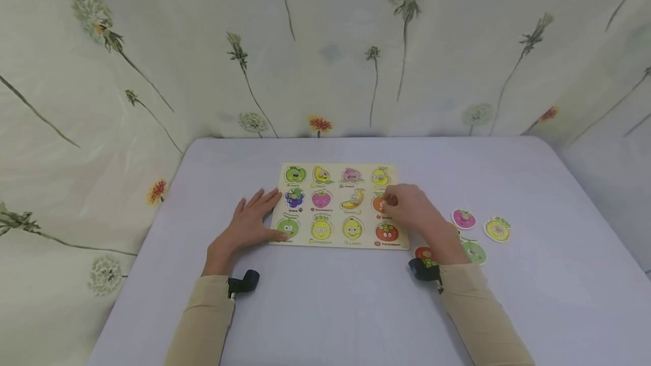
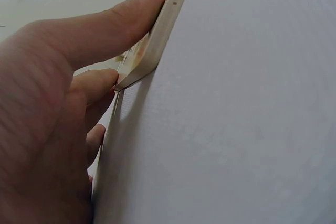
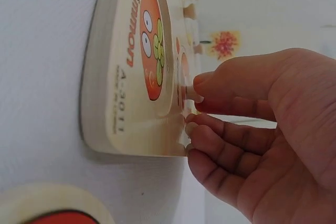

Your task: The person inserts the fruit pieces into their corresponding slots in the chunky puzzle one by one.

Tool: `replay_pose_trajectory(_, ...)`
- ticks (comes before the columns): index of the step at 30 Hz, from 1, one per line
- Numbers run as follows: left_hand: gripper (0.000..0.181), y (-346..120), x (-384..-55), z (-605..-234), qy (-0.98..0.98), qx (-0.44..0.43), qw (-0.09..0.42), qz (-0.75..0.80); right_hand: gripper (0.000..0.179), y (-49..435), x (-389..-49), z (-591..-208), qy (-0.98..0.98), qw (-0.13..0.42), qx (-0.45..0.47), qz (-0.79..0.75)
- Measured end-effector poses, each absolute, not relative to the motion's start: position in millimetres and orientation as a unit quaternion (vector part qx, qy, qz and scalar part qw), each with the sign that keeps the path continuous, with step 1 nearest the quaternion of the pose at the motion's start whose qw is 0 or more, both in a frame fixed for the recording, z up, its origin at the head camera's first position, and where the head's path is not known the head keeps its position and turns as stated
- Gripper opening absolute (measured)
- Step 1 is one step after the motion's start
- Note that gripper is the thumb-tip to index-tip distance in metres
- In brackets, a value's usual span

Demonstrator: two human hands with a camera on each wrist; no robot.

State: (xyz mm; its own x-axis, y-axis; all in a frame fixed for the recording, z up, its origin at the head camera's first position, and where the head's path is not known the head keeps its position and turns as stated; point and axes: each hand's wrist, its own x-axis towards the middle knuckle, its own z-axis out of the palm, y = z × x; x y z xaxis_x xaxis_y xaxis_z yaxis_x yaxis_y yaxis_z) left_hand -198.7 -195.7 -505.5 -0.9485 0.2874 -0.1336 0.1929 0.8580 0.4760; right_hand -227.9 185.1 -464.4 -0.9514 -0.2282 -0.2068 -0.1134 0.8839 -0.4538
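A wooden fruit puzzle board (image 1: pixel 330 237) lies flat on the table, with fruit shapes in rows. My left hand (image 1: pixel 249 223) rests at its left side, fingers spread along the edge and thumb on the lower left corner; in the left wrist view the thumb (image 2: pixel 115 27) presses the board's top. My right hand (image 1: pixel 414 208) is at the right end of the middle row, thumb and fingers curled at an orange piece (image 1: pixel 378 203), which it partly covers. Below it is the persimmon picture (image 3: pixel 152 40), with no knob visible on it.
Loose pieces lie right of the board: a pink-purple fruit (image 1: pixel 464 219), a pineapple (image 1: pixel 497 229), a green melon (image 1: pixel 475 252) and a red piece (image 1: pixel 425 254). A yellow piece (image 1: pixel 454 229) is partly hidden by my right wrist. Flowered cloth (image 1: pixel 330 49) hangs behind the table.
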Motion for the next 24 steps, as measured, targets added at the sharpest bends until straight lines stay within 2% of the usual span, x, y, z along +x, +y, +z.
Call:
replay_pose_trajectory(11,0.108,-198.0,-202.9,-512.6,0.959,0.131,0.093,0.234,0.019,200.4,-230.7,-463.2,0.963,0.118,-0.078,-0.228)
replay_pose_trajectory(24,0.108,-197.2,-200.6,-509.4,0.959,0.129,0.097,0.232,0.03,243.5,-229.1,-446.6,0.967,0.103,-0.057,-0.224)
